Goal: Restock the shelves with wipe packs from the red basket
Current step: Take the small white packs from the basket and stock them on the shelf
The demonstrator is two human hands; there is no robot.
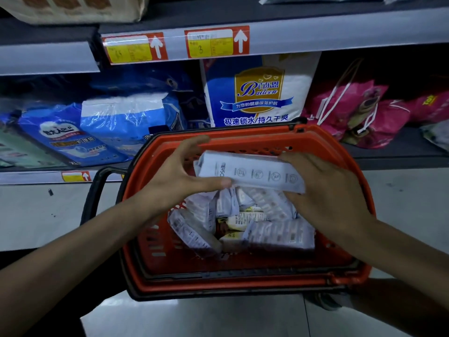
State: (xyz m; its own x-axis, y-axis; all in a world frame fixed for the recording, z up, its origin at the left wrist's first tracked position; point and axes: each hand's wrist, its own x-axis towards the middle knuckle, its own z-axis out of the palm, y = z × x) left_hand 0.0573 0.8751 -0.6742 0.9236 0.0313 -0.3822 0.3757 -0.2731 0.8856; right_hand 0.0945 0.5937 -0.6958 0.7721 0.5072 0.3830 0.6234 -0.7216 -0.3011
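Left hand (187, 171) is spread wide over the far-left part of the red basket (155, 242), fingers nearly straight and the thumb laid against the lower left edge of the wipe pack (250, 173); it braces rather than clasps, probably to keep the pack level as it comes clear; the pack hangs above the far half of the basket, long side running across; the right hand (325, 190) does the real holding, thumb on top of the pack's right end and fingers curled beneath it, a grip that would likely serve to carry it up one-handed.

The basket stands on the floor just in front of the low shelf (393, 154), presumably so that each pack has a short way to go; on that shelf lie blue packs (60, 142) at the left, a tall white bag (257, 93) behind the basket and pink bags (359, 113) at the right; which gap is meant for the wipes I cannot tell.

The held pack is a flat oblong in pale, faintly lilac film; a row of small round icons runs along its upper face, with grey lettering at the left end that I cannot read in full; the film looks soft and should give under the fingers; below it the loose packs (279, 235) lie heaped at all angles in the basket, so much restocking seems left.
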